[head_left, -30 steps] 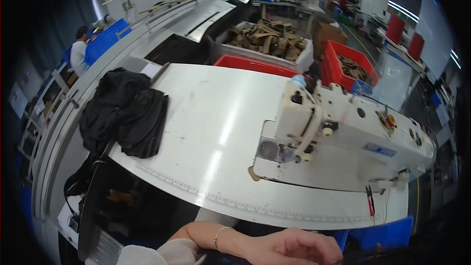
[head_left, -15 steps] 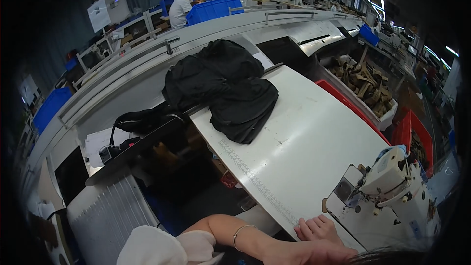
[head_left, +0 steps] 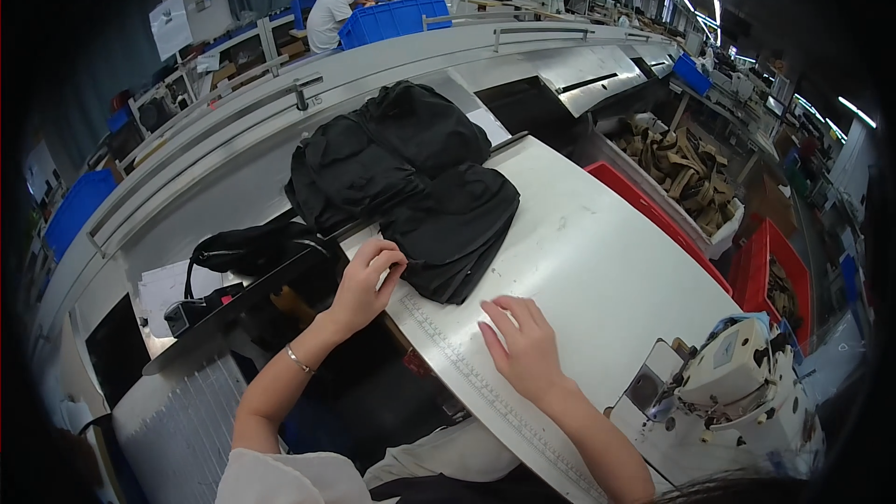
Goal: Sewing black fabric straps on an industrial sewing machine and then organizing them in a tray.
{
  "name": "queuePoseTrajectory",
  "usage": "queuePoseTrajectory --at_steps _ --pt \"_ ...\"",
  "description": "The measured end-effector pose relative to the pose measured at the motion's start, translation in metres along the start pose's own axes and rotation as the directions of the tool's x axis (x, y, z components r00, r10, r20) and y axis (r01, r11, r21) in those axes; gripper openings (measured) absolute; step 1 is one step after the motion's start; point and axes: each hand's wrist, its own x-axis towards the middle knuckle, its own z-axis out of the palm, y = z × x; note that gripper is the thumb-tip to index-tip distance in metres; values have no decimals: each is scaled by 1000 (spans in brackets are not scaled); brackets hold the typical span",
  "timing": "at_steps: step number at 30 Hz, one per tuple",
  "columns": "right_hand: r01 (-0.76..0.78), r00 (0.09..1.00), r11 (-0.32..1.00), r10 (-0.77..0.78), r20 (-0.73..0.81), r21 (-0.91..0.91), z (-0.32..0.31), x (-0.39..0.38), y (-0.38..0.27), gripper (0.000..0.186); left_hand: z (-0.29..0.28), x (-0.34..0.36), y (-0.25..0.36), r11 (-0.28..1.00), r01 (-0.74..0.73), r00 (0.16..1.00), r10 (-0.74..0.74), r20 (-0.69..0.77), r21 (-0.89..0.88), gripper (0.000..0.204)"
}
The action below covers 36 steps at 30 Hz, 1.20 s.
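Observation:
A heap of black cloth pieces (head_left: 401, 168) lies across the far end of the white sewing table (head_left: 579, 252), its near flap hanging toward me. At the lower left edge of that flap is my left hand (head_left: 366, 285), fingers bent and thumb apart from them; whether the fingertips touch the cloth is unclear. My right hand (head_left: 525, 345) hovers over the tabletop just short of the flap's near corner. It is open, thumb and fingers spread, holding nothing. A ruler strip (head_left: 448, 355) runs along the table's left edge. The sewing machine (head_left: 733, 383) stands at the near right.
A white bin of brown straps (head_left: 686, 173) and a red bin (head_left: 770, 271) stand right of the table. A black zippered item (head_left: 247, 250) lies to the left. Beyond the curved metal rail, a person (head_left: 329, 19) sits by a blue bin (head_left: 397, 21).
Both hands have gone from beside the sewing machine out to the black cloth, the left to its left edge, the right to its near corner. The view has shifted slightly.

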Motion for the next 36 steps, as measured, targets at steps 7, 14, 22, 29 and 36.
queuePoseTrajectory --at_steps 7,14,22,29,36 --pt "-416 903 772 287 321 480 109 84 31 23 23 -19 -9 997 69 997 -68 -47 21 24" --pt "192 596 -44 798 -82 980 9 114 121 26 22 19 -12 996 -78 948 62 312 37 12" --pt "-272 805 867 443 -394 418 -132 67 41 12 52 68 -25 951 0 873 -151 464 310 17" --pt "44 944 917 92 317 -396 -69 -119 -44 24 78 78 127 821 122 826 228 516 -557 11" --pt "-3 895 921 176 409 -389 -62 -128 -89 30 165 -5 235 845 -431 556 526 643 -318 29"
